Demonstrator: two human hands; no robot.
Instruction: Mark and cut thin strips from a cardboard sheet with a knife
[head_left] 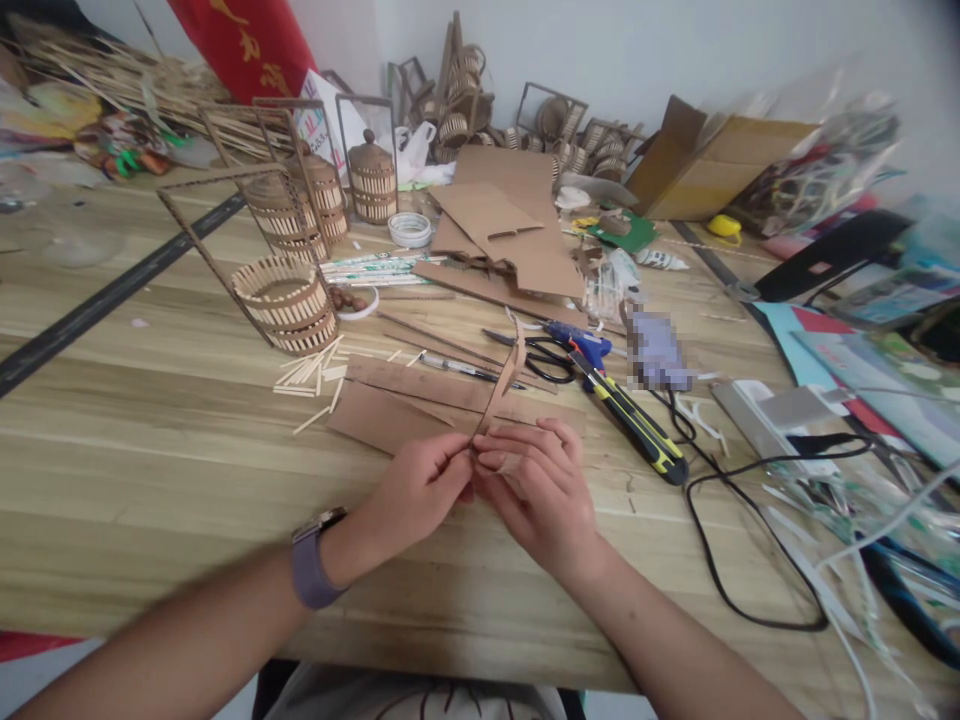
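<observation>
- Pinching a thin brown cardboard strip [501, 385] at its lower end, the left hand [420, 492] and the right hand [541, 490] meet fingertip to fingertip just above the pale wooden tabletop [150, 450].
- Both grips are narrow and closed on the strip: thumb against forefinger on each side, with the remaining fingers of the right hand curled underneath, seemingly to steady it.
- From the pinch the strip rises and curves away from the person, free along the rest of its length; held only at the base, it probably bends under its own spring.
- Just beyond the fingers lie flat brown cardboard pieces [420, 405], touching the table and within easy reach.
- Farther beyond and to the right of the grip rest black-handled scissors [536, 358], a blue glue gun [577, 340] and a yellow-and-black utility knife [634, 420].
- Beyond and to the left of the grip stands a small round basket of pale wooden sticks [285, 305], with loose sticks [311, 375] scattered beside it.
- A purple-banded wristwatch [315, 565] sits on the left wrist.
</observation>
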